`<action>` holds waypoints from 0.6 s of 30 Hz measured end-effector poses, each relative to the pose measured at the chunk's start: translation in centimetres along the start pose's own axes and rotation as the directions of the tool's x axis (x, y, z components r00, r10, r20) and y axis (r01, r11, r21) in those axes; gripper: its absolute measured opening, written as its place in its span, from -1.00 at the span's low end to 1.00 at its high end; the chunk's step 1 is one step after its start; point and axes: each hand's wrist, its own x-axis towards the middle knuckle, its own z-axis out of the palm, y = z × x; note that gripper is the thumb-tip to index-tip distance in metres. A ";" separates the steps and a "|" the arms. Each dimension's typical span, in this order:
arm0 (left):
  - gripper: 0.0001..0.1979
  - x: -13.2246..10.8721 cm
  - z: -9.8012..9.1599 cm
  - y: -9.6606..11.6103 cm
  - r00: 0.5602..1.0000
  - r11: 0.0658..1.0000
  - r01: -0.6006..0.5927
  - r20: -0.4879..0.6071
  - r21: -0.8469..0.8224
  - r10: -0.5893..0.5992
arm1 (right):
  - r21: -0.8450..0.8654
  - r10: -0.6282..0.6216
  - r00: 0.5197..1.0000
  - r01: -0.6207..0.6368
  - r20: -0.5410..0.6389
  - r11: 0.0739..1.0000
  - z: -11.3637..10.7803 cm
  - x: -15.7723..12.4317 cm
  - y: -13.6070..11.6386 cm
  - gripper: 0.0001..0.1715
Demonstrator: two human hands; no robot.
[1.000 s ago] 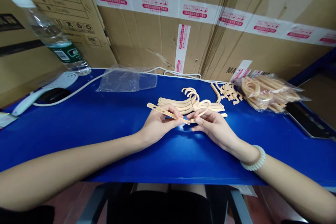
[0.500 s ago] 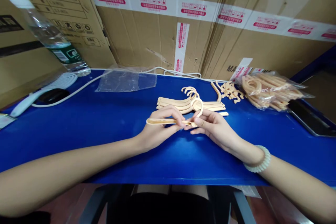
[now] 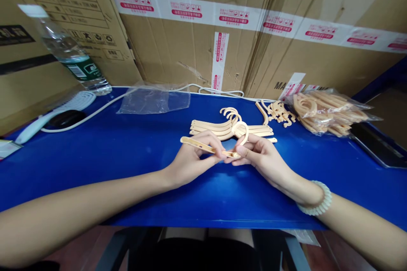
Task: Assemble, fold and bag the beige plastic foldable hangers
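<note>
My left hand (image 3: 193,159) is closed around a beige hanger arm (image 3: 190,141), whose rounded end sticks out up and to the left. My right hand (image 3: 262,154) pinches the foot of a curved beige hanger hook (image 3: 244,129). Arm and hook meet between my fingertips; whether they are joined there I cannot tell. Just behind my hands lies a stack of beige hangers (image 3: 211,126) with their hooks curling toward the back. Loose small hooks (image 3: 280,111) are piled to the right of it, beside a single hanger arm (image 3: 261,112).
Clear bags of beige hanger parts (image 3: 330,112) lie at the right, near a dark flat device (image 3: 378,146). A bottle (image 3: 74,57), a hairbrush (image 3: 60,108), a black mouse-like object (image 3: 66,118), a white cable (image 3: 104,110) and a plastic bag (image 3: 152,100) are at left. Cardboard (image 3: 178,46) walls the back.
The hanger arm in my left hand has tilted, its free end now higher than the end by the hook. Both hands stay nearly in place; the view has shifted slightly.
</note>
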 end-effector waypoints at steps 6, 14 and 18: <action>-0.87 0.0 0.1 0.0 1.000 0.999 0.023 -0.007 -0.037 -0.024 | -0.019 -0.012 1.000 0.012 -0.003 1.000 0.1 0.0 -0.1 -0.64; -0.87 0.1 0.2 0.0 0.999 0.998 0.039 -0.011 -0.039 -0.039 | -0.056 -0.028 0.999 0.026 -0.030 0.998 0.4 -0.3 -0.5 -0.64; -0.87 0.1 0.3 0.0 0.998 0.998 0.052 -0.023 -0.047 -0.053 | -0.074 -0.049 0.998 0.046 -0.044 0.996 0.5 -0.4 -0.4 -0.63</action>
